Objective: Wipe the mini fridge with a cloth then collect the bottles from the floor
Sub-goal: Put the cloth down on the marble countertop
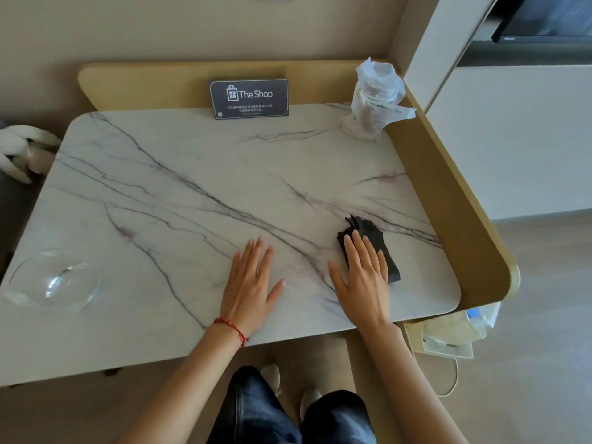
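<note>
A white marble top (pixel 179 200) with grey veins fills the head view, with a tan raised rim at the back and right. My right hand (pixel 363 277) lies flat, fingers spread, pressing a dark folded cloth (pixel 373 233) onto the marble near the right front. My left hand (pixel 251 283), with a red string on its wrist, rests flat and empty on the marble to the left of it. The fridge body below the top is hidden. A clear bag of bottles (pixel 464 325) sits on the floor under the right front corner.
A black "The Shop" card (pixel 250 98) leans against the back rim. A plastic-wrapped cup (pixel 374 100) stands at the back right corner. A clear glass bowl (pixel 53 282) sits at the front left. A white cable (pixel 453 376) trails on the floor.
</note>
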`<state>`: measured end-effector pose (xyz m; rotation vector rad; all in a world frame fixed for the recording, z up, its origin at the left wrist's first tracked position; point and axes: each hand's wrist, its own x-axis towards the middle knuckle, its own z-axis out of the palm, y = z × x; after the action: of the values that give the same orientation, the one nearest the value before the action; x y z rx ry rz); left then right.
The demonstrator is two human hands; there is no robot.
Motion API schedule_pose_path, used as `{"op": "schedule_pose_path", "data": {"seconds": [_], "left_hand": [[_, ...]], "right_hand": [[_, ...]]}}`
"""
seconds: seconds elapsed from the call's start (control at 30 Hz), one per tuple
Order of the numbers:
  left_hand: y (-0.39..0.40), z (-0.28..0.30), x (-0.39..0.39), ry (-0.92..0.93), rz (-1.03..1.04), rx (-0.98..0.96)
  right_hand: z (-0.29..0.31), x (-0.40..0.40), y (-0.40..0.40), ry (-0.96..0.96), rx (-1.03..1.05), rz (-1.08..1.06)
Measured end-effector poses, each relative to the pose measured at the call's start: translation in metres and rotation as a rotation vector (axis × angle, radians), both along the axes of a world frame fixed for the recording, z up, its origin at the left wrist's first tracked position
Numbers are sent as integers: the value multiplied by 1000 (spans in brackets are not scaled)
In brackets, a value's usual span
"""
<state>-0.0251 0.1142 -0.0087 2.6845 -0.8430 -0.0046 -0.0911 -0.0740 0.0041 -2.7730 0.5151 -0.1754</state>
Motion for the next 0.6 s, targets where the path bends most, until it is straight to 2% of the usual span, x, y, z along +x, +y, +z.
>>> {"op": "schedule_pose_path", "data": {"seconds": [0.17,0.33,0.6], "left_hand": [[18,4,-32,-34,80,12],[29,-1,-85,-46,245,-11],[62,2,-173,25,450,-16]], "right_hand": [[0,-20,12,-3,-23,93],[2,-52,17,-22,-17,247],[0,-102,39,20,-27,450]]}}
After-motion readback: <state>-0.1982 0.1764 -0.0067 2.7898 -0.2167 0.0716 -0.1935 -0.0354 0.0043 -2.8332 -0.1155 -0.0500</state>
